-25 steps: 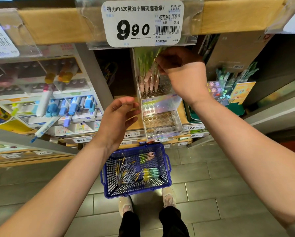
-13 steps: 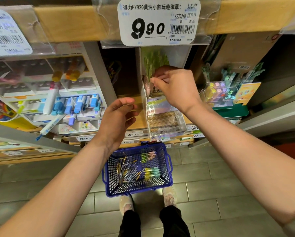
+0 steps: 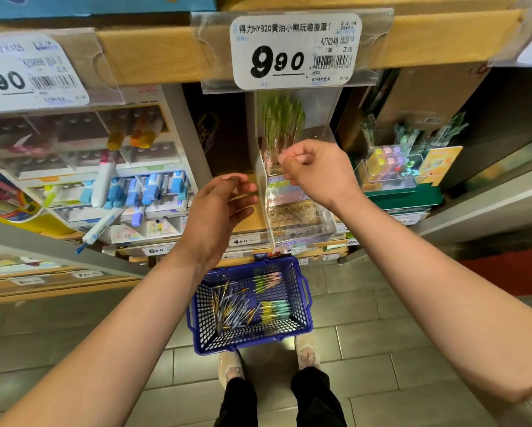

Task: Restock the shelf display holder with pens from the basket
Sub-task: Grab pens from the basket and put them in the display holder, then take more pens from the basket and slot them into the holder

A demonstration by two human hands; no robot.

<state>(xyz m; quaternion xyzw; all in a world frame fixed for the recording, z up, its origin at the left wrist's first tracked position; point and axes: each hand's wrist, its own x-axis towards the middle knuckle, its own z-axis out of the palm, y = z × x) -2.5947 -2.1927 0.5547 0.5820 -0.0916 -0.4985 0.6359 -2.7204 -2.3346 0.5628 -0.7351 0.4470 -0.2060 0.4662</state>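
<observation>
Display holder [image 3: 295, 217], a stepped clear plastic rack, stands on the wooden shelf [image 3: 437, 38] unit straight ahead, its upper tier tucked under the shelf edge above. Beside it on the left a broad marker display [image 3: 129, 192] fills the bay, blue-capped markers lying in its slots; on the right, near the holder, sits a small clear box [image 3: 391, 167] of pastel items. Below, on the grey tiled floor [image 3: 412, 349], a blue basket [image 3: 304, 326] rests just in front of the person's shoes [image 3: 231, 365]. Both bare forearms reach up from the lower corners. The right hand [image 3: 317, 171] hovers in front of the holder's upper step, fingers curled into a loose fist with the thumb against the forefinger, holding nothing that shows. The left hand [image 3: 218, 214] hangs just left of the holder's side wall, fingers relaxed and gently bent, gripping nothing. A large price tag [image 3: 295, 50] reading 9.90 hangs from the shelf edge and hides the tops of the green pens [image 3: 281, 121] standing upright in the holder's top tier. The lower tier shows bare round holes. More loose pens [image 3: 237, 309] lie scattered in the basket, with two green-and-pink bunches beside them.
</observation>
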